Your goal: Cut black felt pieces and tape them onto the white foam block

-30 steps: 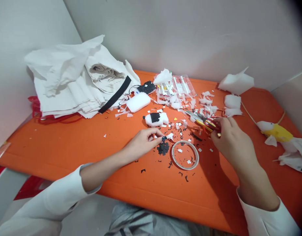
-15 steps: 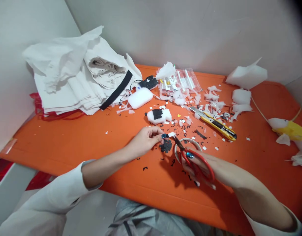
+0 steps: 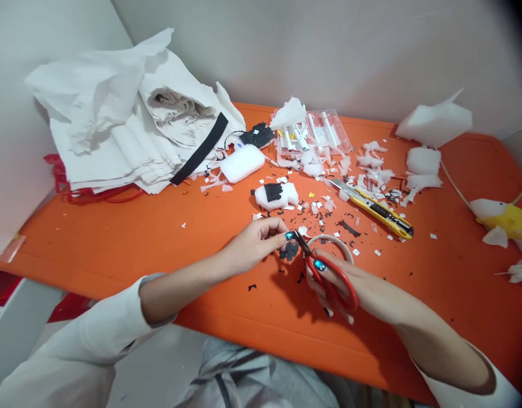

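My left hand [image 3: 263,241] is closed in a pinch, thumb against forefinger, on a small black-and-white strip that its fingertips mostly hide. My right hand [image 3: 329,283] grips red-handled scissors [image 3: 348,288], with the blades pointing at the left fingertips. Under the left fingers lies a cluster of small black cut pieces [image 3: 290,252]. A roll of tape [image 3: 339,243] rests flat on the table, partly behind the scissors. Just beyond the hands is a white foam figure [image 3: 290,194] with a black patch of overlapping pieces on it.
On the orange table [image 3: 159,238] lie a yellow utility knife [image 3: 382,215] with its blade out, many foam scraps and a white foam block [image 3: 244,163]. Further back are a clear case of markers [image 3: 329,133], a black strip [image 3: 201,150] and a white cloth bag [image 3: 95,124]. A yellow-and-white figure [image 3: 505,221] sits at right.
The scissors and my right hand have shifted slightly left, closer to my left fingertips. The strip in my left hand shows less than before. The view has moved a little.
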The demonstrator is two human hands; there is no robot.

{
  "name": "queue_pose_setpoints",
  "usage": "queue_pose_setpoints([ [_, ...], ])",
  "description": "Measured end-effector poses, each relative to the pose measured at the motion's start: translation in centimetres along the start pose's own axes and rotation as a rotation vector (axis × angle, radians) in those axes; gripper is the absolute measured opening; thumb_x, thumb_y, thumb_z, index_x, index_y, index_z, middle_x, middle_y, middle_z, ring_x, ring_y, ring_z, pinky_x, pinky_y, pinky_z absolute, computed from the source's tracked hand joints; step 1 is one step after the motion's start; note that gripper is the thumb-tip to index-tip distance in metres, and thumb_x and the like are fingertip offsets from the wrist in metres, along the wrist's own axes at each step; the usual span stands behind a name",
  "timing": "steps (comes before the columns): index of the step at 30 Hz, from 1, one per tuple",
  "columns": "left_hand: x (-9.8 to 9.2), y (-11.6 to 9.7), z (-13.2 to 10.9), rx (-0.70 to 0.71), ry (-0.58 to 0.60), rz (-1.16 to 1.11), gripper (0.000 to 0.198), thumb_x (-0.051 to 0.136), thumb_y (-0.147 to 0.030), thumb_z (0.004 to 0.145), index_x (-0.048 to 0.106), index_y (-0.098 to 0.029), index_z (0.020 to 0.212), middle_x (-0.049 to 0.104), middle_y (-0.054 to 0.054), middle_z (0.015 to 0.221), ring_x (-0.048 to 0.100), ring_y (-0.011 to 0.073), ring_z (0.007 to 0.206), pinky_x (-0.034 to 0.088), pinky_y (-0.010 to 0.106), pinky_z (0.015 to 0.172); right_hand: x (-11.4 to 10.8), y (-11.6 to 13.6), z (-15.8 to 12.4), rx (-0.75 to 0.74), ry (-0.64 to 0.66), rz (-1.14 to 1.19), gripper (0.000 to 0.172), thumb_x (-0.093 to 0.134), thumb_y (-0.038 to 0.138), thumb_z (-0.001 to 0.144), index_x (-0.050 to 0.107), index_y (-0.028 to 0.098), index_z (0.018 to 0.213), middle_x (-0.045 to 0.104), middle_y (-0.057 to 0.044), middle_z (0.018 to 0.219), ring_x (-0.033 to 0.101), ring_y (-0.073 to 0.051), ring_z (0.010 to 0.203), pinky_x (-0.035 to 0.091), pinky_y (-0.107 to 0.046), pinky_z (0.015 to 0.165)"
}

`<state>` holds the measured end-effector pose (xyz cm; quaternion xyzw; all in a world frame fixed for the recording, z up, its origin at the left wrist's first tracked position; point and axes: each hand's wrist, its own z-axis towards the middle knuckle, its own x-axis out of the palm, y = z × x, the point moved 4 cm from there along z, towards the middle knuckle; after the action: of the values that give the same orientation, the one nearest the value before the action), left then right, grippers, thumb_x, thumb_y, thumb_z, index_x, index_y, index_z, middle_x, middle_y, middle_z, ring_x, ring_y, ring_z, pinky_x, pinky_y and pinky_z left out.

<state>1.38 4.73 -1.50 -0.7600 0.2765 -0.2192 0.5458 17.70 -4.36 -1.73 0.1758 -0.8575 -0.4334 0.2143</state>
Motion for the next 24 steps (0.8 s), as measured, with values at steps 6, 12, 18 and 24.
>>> queue_pose_setpoints([
  [6,0.09,0.01,-0.14,-0.022,0.005,-0.032,0.037,0.066,-0.05,0.078,0.054,-0.015,0.074,0.056,-0.002,0.068,0.047,0.0084,0.059,0.033,0.021,0.055,-0.18,-0.43,-0.12,-0.005,-0.002,-0.009,0.028,0.044,0.05,0.097,0.048,0.023,0.089,0.047,0.003,0.077,0.052,-0.008,0.058,0.046,-0.018,0.047],
  [12,0.22,-0.25,-0.3,-0.009,0.019,-0.089,0.036,0.068,-0.048,0.078,0.056,-0.014,0.073,0.058,-0.001,0.069,0.052,0.0085,0.062,0.037,0.021,0.06,-0.14,-0.38,-0.12,0.02,-0.004,-0.028,0.025,0.043,0.048,0.097,0.049,0.024,0.094,0.046,0.003,0.074,0.049,-0.008,0.056,0.045,-0.019,0.048],
  [18,0.18,-0.3,-0.23,0.005,0.044,-0.12,0.035,0.069,-0.045,0.079,0.057,-0.013,0.073,0.061,0.0,0.071,0.055,0.0093,0.064,0.039,0.021,0.062,0.22,0.15,-0.09,0.017,0.002,0.057,0.033,0.047,0.057,0.093,0.046,0.024,0.094,0.042,0.004,0.074,0.049,-0.007,0.057,0.044,-0.016,0.043],
  [24,0.06,-0.28,-0.19,0.013,0.047,-0.147,0.032,0.07,-0.042,0.08,0.057,-0.014,0.073,0.061,-0.001,0.067,0.052,0.0077,0.058,0.034,0.02,0.055,0.51,0.44,-0.07,-0.02,0.03,0.086,0.041,0.046,0.064,0.09,0.048,0.024,0.095,0.041,0.005,0.073,0.049,-0.006,0.053,0.043,-0.015,0.042],
])
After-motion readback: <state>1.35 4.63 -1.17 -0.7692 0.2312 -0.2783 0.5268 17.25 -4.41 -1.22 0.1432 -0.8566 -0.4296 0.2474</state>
